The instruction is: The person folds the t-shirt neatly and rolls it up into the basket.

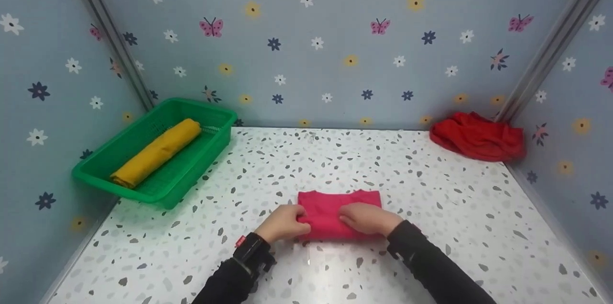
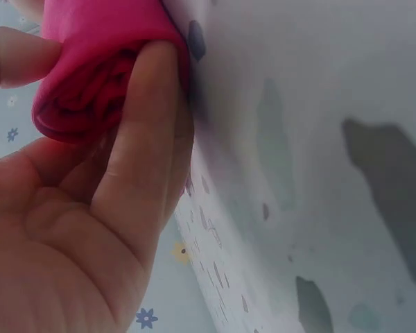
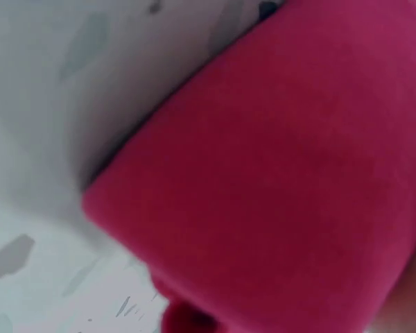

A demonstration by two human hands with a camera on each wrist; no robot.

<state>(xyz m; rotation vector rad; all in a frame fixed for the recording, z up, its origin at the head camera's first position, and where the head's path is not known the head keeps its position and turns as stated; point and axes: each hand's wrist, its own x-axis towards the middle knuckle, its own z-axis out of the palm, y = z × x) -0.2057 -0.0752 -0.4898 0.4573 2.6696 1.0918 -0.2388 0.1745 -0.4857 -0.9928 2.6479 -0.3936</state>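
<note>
A bright pink piece of folded cloth (image 1: 325,203) lies on the speckled tabletop in front of me, its near edge rolled into a thick roll. My left hand (image 1: 286,222) grips the left end of that roll. In the left wrist view, the fingers (image 2: 149,132) and thumb sit around the end of the roll, where spiral layers show. My right hand (image 1: 368,218) holds the right part of the roll from above with bent fingers. Pink fabric (image 3: 263,173) fills most of the right wrist view, and only a blurred bit of hand shows at its lower right edge.
A green plastic basket (image 1: 222,139) stands at the back left, holding a rolled yellow cloth (image 1: 158,153). A crumpled red cloth (image 1: 479,139) lies in the back right corner. Flower-patterned walls (image 1: 325,16) enclose the speckled table (image 1: 268,170) at the back and sides.
</note>
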